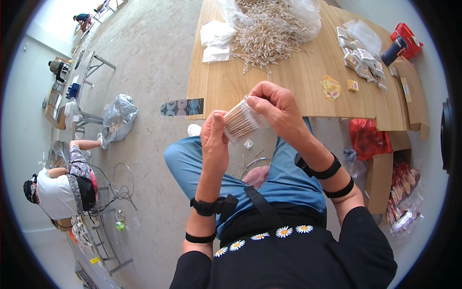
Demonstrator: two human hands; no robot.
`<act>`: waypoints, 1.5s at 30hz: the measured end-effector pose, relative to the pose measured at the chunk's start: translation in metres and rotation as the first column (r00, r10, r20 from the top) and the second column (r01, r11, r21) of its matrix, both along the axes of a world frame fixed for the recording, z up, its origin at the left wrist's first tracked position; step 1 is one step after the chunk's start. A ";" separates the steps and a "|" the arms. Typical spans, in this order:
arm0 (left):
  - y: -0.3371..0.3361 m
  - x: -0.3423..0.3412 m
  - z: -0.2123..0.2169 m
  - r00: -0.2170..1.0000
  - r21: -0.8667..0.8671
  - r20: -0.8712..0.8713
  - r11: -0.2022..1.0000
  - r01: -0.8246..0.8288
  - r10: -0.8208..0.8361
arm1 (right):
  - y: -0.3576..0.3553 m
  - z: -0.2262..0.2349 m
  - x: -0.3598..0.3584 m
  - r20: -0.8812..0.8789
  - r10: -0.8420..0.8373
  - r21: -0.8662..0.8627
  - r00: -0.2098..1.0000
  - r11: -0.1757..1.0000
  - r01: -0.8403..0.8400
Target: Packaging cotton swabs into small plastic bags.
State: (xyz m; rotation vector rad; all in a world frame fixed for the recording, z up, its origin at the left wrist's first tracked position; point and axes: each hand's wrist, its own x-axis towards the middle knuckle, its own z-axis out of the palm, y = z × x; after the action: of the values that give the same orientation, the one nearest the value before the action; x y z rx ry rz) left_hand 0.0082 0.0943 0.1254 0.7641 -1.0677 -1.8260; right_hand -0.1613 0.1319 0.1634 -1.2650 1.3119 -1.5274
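Both hands' grip pinched on a clear packet of wooden sticks [239, 121], left hand [214, 139] below, right hand [275, 108] above

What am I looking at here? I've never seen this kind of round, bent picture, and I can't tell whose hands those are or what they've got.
It is one view from a wide fisheye camera worn on a person's head, looking down, so straight edges curve. No machine: the left hand and right hand are the wearer's own, together holding a small clear packet of cotton swabs. Ahead, a wooden table carries a loose pile of swabs spilling from a clear bag, filled packets and small yellow labels. Another person sits at the left.
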 end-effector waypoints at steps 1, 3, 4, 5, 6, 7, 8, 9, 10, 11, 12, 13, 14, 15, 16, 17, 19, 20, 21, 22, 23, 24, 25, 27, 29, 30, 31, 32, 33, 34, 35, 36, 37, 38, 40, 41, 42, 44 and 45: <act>0.002 -0.003 0.001 1.000 -0.001 0.001 1.000 0.000 0.000 | 0.000 -0.004 0.004 -0.001 -0.041 0.005 0.999 0.999 0.041; 0.008 -0.013 0.006 0.986 -0.029 0.022 0.986 -0.163 0.163 | 0.002 -0.007 0.007 -0.003 -0.082 0.011 0.997 0.997 0.082; 0.008 -0.013 0.007 0.986 -0.028 0.022 0.986 -0.163 0.163 | 0.003 -0.008 0.008 -0.005 -0.076 0.041 0.997 0.996 0.076; 0.007 -0.014 0.008 0.979 -0.093 0.063 0.978 -0.187 0.193 | 0.005 -0.009 0.009 -0.007 -0.069 0.070 0.998 0.995 0.070; 0.006 -0.014 0.008 0.969 -0.159 0.103 0.966 -0.205 0.223 | 0.006 -0.010 0.010 -0.007 -0.071 0.070 0.997 0.995 0.071; 0.006 -0.014 0.007 0.970 -0.159 0.103 0.966 -0.204 0.222 | 0.007 -0.011 0.011 0.000 -0.082 0.064 0.997 0.995 0.082; 0.006 -0.012 0.006 0.966 -0.191 0.129 0.961 -0.200 0.226 | 0.007 -0.011 0.011 0.007 -0.093 0.058 0.996 0.994 0.092; 0.005 -0.011 0.005 0.960 -0.223 0.156 0.955 -0.194 0.231 | 0.007 -0.011 0.012 0.009 -0.094 0.058 0.996 0.994 0.093; 0.005 -0.011 0.005 0.960 -0.223 0.157 0.956 -0.192 0.230 | 0.006 -0.010 0.013 -0.006 -0.106 0.061 0.994 0.992 0.106; 0.005 -0.010 0.005 0.952 -0.253 0.186 0.948 -0.192 0.242 | 0.005 -0.009 0.013 -0.021 -0.117 0.065 0.993 0.991 0.118; 0.005 -0.010 0.004 0.943 -0.283 0.213 0.940 -0.191 0.256 | 0.005 -0.009 0.014 -0.021 -0.118 0.064 0.993 0.991 0.119; 0.004 -0.009 0.003 0.943 -0.284 0.213 0.940 -0.191 0.256 | 0.004 -0.010 0.015 -0.031 -0.132 0.039 0.991 0.990 0.133; 0.003 -0.007 0.001 0.938 -0.317 0.227 0.931 -0.182 0.261 | 0.004 -0.011 0.015 -0.042 -0.146 0.013 0.988 0.989 0.147; 0.002 -0.008 0.004 0.933 -0.349 0.241 0.921 -0.174 0.267 | 0.004 -0.013 0.015 -0.042 -0.146 0.013 0.988 0.989 0.147; 0.004 -0.009 0.008 0.933 -0.349 0.241 0.921 -0.174 0.268 | 0.004 -0.015 0.014 -0.011 -0.155 0.008 0.988 0.988 0.155; 0.006 -0.010 0.014 0.955 -0.244 0.173 0.950 -0.194 0.239 | 0.004 -0.016 0.014 0.019 -0.163 0.004 0.986 0.987 0.163; 0.006 -0.012 0.018 0.971 -0.137 0.100 0.969 -0.205 0.219 | 0.005 -0.016 0.017 -0.009 -0.175 -0.010 0.985 0.985 0.174; 0.004 -0.013 0.016 0.977 -0.032 0.022 0.977 -0.212 0.213 | 0.006 -0.016 0.018 -0.036 -0.187 -0.024 0.982 0.982 0.186; 0.002 -0.013 0.014 0.975 0.072 -0.058 0.975 -0.209 0.213 | 0.006 -0.015 0.018 -0.037 -0.186 -0.025 0.982 0.982 0.185; 0.001 -0.012 0.011 0.975 0.071 -0.059 0.975 -0.210 0.214 | 0.006 -0.013 0.019 -0.098 -0.207 -0.056 0.973 0.978 0.202; -0.001 -0.011 0.007 0.982 0.052 -0.050 0.982 -0.180 0.182 | 0.006 -0.011 0.020 -0.158 -0.229 -0.089 0.961 0.972 0.217; -0.002 -0.011 0.006 0.988 0.033 -0.040 0.989 -0.145 0.146 | 0.005 -0.012 0.020 -0.158 -0.230 -0.088 0.960 0.972 0.219; -0.003 -0.011 0.006 0.989 0.033 -0.039 0.989 -0.144 0.145 | 0.005 -0.013 0.021 -0.214 -0.244 -0.118 0.946 0.968 0.223; -0.005 -0.010 0.010 0.990 0.057 -0.055 0.991 -0.125 0.128 | 0.006 -0.015 0.024 -0.270 -0.259 -0.147 0.927 0.963 0.226; -0.007 -0.006 0.014 0.992 0.071 -0.064 0.992 -0.101 0.106 | 0.009 -0.017 0.027 -0.356 -0.238 -0.177 0.904 0.967 0.186; -0.008 -0.005 0.016 0.993 0.083 -0.076 0.993 -0.079 0.085 | 0.009 -0.019 0.026 -0.356 -0.237 -0.177 0.904 0.967 0.184; -0.007 -0.007 0.017 0.993 0.083 -0.076 0.993 -0.080 0.086 | 0.008 -0.022 0.025 -0.336 -0.240 -0.160 0.911 0.967 0.196; -0.006 -0.011 0.017 0.994 0.080 -0.068 0.994 -0.081 0.086 | 0.007 -0.023 0.024 -0.315 -0.244 -0.143 0.917 0.968 0.208; -0.005 -0.012 0.017 0.994 0.077 -0.059 0.994 -0.084 0.088 | 0.005 -0.020 0.024 -0.315 -0.241 -0.142 0.918 0.968 0.206; -0.005 -0.010 0.014 0.994 0.077 -0.057 0.993 -0.086 0.090 | 0.003 -0.013 0.024 -0.301 -0.244 -0.150 0.922 0.967 0.207; -0.005 -0.007 0.009 0.990 0.099 -0.092 0.990 -0.098 0.107 | 0.001 -0.009 0.025 -0.286 -0.247 -0.158 0.926 0.965 0.209; -0.006 -0.008 0.008 0.985 0.120 -0.129 0.988 -0.100 0.116 | 0.002 -0.013 0.025 -0.288 -0.253 -0.157 0.924 0.964 0.215; -0.007 -0.008 0.008 0.985 0.121 -0.130 0.988 -0.094 0.110 | 0.003 -0.020 0.025 -0.334 -0.255 -0.182 0.907 0.962 0.203; -0.008 -0.007 0.009 0.992 0.091 -0.091 0.993 -0.074 0.083 | 0.004 -0.025 0.024 -0.379 -0.257 -0.206 0.889 0.960 0.190; -0.008 -0.005 0.012 0.998 0.034 0.023 0.998 -0.061 0.060 | 0.004 -0.019 0.024 -0.325 -0.261 -0.166 0.909 0.962 0.217; -0.007 -0.004 0.011 0.998 0.034 0.026 0.997 -0.062 0.061 | 0.004 -0.016 0.023 -0.272 -0.269 -0.124 0.924 0.962 0.244; -0.006 -0.002 0.009 0.997 0.052 0.026 0.996 -0.072 0.070 | 0.002 -0.015 0.022 -0.271 -0.273 -0.123 0.923 0.961 0.248; -0.006 0.001 0.009 0.995 0.018 0.061 0.997 -0.081 0.080 | -0.001 -0.015 0.020 -0.407 -0.285 -0.259 0.868 0.947 0.190; -0.006 0.003 0.007 0.995 0.018 0.062 0.997 -0.081 0.080 | 0.000 -0.015 0.021 -0.406 -0.285 -0.259 0.868 0.947 0.190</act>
State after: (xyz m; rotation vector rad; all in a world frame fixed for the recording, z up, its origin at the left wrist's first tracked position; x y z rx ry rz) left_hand 0.0116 0.0880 0.1326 0.8683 -1.0438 -1.7571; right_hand -0.1401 0.1318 0.1488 -1.7110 1.6784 -1.6454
